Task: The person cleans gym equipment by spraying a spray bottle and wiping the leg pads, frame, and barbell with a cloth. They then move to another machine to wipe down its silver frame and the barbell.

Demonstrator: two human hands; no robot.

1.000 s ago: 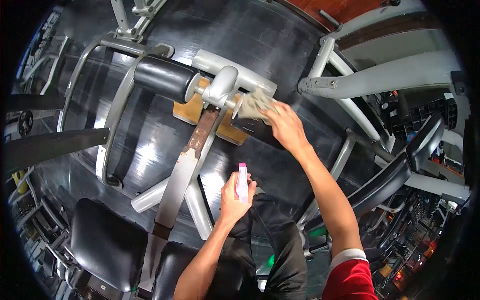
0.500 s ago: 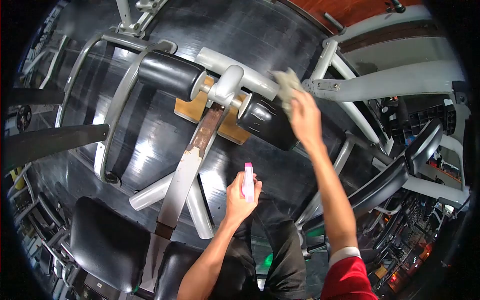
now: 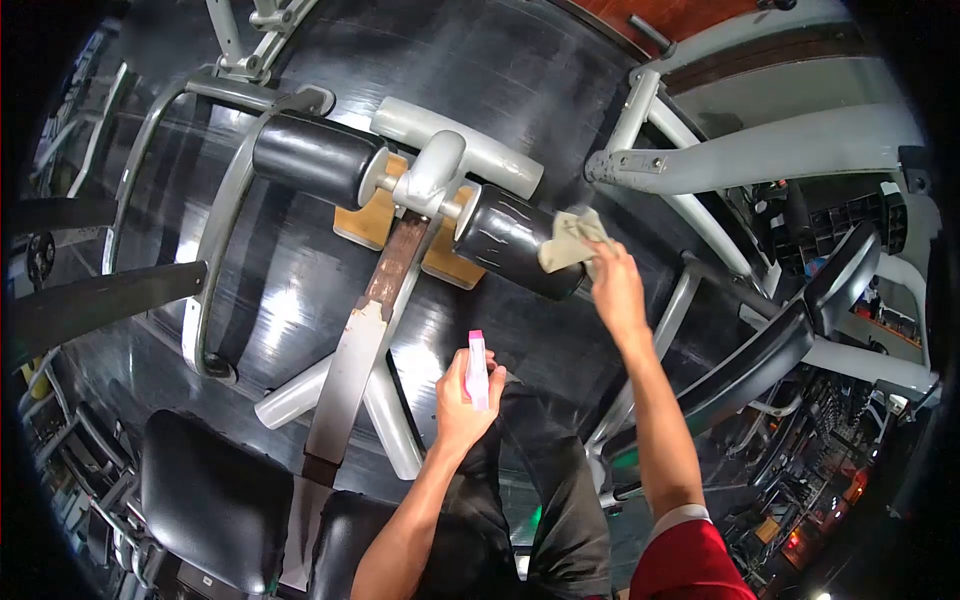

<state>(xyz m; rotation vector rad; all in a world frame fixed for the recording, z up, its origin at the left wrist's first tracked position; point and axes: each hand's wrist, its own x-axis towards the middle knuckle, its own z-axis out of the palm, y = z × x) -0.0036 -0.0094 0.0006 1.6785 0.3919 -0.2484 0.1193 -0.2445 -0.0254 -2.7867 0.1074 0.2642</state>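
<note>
My right hand [image 3: 617, 290] is closed on a beige cloth [image 3: 572, 240], which lies against the outer end of the right black foam roller [image 3: 508, 240]. Light scuffs or tears mark that roller's cover. Lower down, my left hand [image 3: 464, 400] wraps round a narrow pink-and-white bottle [image 3: 477, 370] whose pink tip points away from me; my fingers hide part of it. A matching left roller [image 3: 315, 158] sits across the grey metal post [image 3: 432, 175]. Below the post runs a beam [image 3: 345, 380] with peeling paint and brown patches.
Black padded seats [image 3: 215, 500] are at the lower left. Curved metal rails [image 3: 225, 210] stand on the left, and a thick grey machine arm [image 3: 760, 155] reaches in from the right. A black padded bench [image 3: 755, 365] is at the right. Wooden plates [image 3: 450, 262] lie under the rollers.
My right hand has brought the cloth down from beyond the right roller's far edge onto its outer end. The view has shifted slightly; my left hand still grips the bottle.
</note>
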